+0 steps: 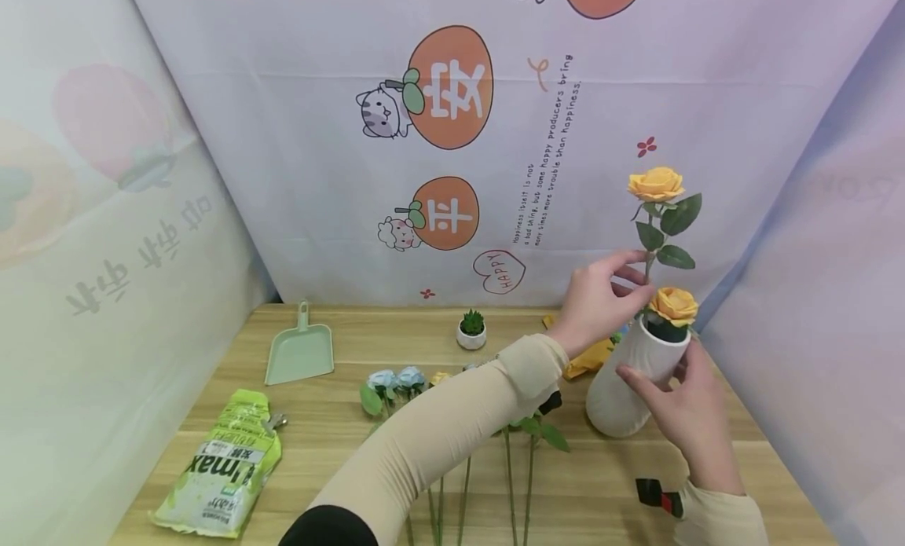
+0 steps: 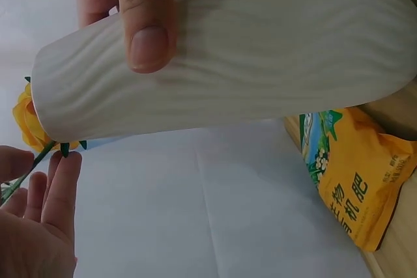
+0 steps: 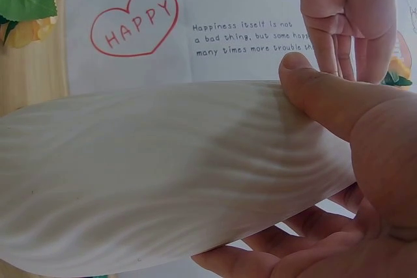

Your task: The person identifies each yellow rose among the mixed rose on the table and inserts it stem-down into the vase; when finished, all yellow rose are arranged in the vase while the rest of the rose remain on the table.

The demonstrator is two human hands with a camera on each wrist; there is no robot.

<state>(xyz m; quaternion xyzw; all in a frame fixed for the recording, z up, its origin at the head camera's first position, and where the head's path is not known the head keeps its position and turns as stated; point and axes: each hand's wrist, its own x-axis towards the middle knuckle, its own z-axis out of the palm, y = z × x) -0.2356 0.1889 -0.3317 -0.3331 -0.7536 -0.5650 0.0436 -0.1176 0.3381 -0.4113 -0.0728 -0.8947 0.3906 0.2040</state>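
Observation:
My left hand (image 1: 601,298) pinches the leafy green stem of a yellow rose (image 1: 656,183), which stands upright above the mouth of a white vase (image 1: 622,389). A second yellow rose (image 1: 674,305) sits at the vase's rim. The vase leans to the right, and my right hand (image 1: 686,412) grips its upper side. In the right wrist view, the thumb (image 3: 319,89) lies along the ribbed wall, with the other fingers curled underneath. Thumb and fingers meet at the stem in the left wrist view; the stem's lower end is hidden.
Blue roses (image 1: 396,379) and several long stems lie under my left forearm. Behind the vase is an orange bag (image 2: 365,174). A small potted succulent (image 1: 471,330), a green dustpan (image 1: 302,353) and a clipped green bag (image 1: 222,467) stand or lie further left. A black-and-red strip (image 1: 657,495) lies near my right sleeve.

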